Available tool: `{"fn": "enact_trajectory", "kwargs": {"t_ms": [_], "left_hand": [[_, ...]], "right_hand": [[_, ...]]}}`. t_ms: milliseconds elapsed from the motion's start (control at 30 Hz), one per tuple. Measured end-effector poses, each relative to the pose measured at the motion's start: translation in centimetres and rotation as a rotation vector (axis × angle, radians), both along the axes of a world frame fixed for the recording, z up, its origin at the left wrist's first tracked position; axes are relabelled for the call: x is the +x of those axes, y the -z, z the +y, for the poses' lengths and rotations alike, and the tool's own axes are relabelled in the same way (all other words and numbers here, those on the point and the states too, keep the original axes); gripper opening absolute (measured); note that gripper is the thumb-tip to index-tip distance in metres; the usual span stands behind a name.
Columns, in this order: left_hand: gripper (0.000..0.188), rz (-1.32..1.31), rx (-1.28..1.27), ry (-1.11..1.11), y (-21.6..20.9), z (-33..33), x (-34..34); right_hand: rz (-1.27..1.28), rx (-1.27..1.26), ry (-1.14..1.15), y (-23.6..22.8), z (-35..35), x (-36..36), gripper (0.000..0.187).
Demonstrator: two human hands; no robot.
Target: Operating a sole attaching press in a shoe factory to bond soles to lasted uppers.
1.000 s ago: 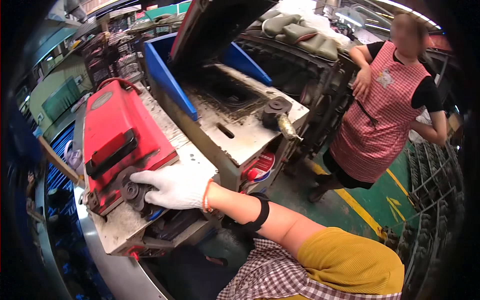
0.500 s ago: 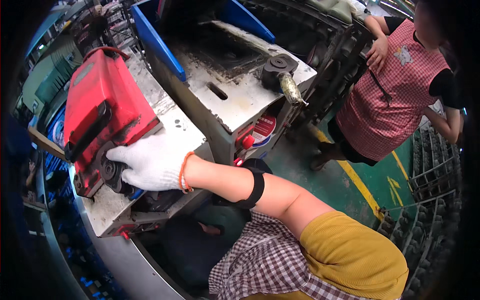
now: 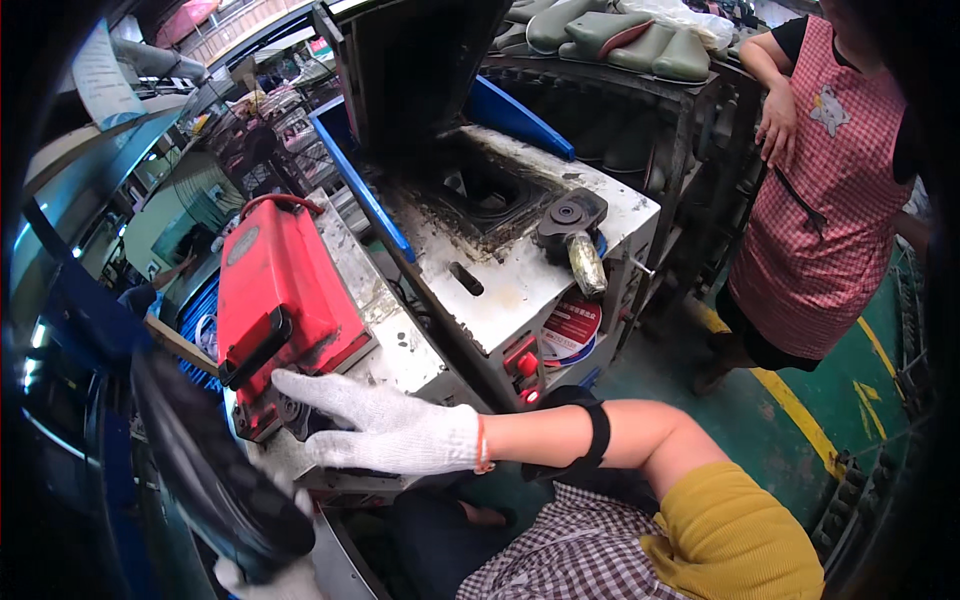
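My right hand wears a white knit glove, with thumb and forefinger spread and nothing between them. It is over the black round-ended latch at the front of a red machine cover, which has a black handle. At the lower left my left hand, also in a white glove, grips one end of a black shoe. Motion blurs the shoe, which slants up to the left beside the machine; part of that hand lies behind it and below the picture edge.
Beyond the red cover stands a second machine with its dark lid raised, blue side guards and a tape-wrapped handle. Dark green shoes lie on a rack behind. A person in a red checked apron stands at the right.
My right hand has come off the black latch and its fingers have spread. My left hand has entered at lower left with the black shoe. The view has tilted upward and left.
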State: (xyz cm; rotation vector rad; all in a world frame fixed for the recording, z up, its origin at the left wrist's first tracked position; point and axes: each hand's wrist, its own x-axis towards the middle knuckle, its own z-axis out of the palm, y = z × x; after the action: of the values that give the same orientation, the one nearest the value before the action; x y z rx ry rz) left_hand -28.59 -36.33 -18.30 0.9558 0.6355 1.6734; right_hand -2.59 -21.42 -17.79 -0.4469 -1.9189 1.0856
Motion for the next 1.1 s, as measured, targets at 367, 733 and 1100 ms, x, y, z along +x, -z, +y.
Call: {"fn": "enact_trajectory", "kwargs": {"t_ms": [367,733,1100], "left_hand": [[0.059,0.277,0.057,0.381,-7.3,19.5,22.1],[0.082,0.973,0.932,-0.778,-19.8,35.7,25.4],[0.061,1.443,0.416,-0.288,-35.1,47.2,25.0]], "right_hand": [[0.330,-0.813,-0.043,-7.3,8.4,17.6,0.051],[-0.401,-0.238,0.736,-4.9,30.3,23.9,0.107],[-1.249,-0.041,0.624,-2.7,32.9,21.7,0.114]]}}
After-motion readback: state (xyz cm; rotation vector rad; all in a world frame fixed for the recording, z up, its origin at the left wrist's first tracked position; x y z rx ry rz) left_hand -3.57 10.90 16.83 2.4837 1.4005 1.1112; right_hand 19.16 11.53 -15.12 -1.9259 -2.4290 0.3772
